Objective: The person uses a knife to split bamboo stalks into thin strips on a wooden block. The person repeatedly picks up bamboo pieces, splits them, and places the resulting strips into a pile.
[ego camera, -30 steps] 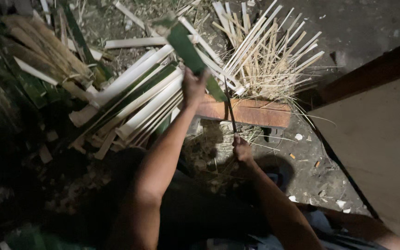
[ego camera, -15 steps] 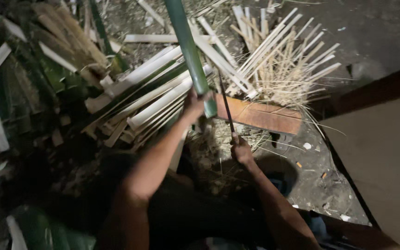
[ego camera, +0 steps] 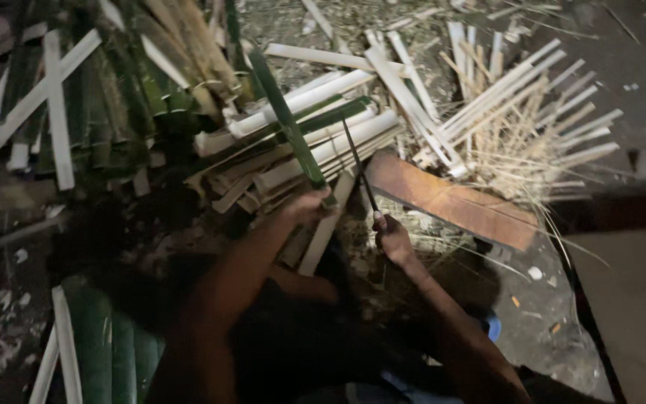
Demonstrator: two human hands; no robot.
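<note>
1. Split bamboo slats (ego camera: 315, 142) lie piled ahead, thin bamboo splints (ego camera: 532, 120) fan out at right, and a brown wooden plank (ego camera: 450, 198) lies on the ground between
2. The left hand (ego camera: 309, 206) is clenched around a green bamboo strip (ego camera: 285, 120) that slants up over the pile
3. The right hand (ego camera: 390, 238) grips a dark knife (ego camera: 359, 168), its blade raised just beside the strip

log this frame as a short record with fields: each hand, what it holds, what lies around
left hand: grip on a green bamboo strip, slanting up and away
right hand: grip on a dark thin blade, raised beside the strip
ahead: split pale bamboo slats, thin splints
ground: reddish wooden plank
left: green bamboo pieces
</note>
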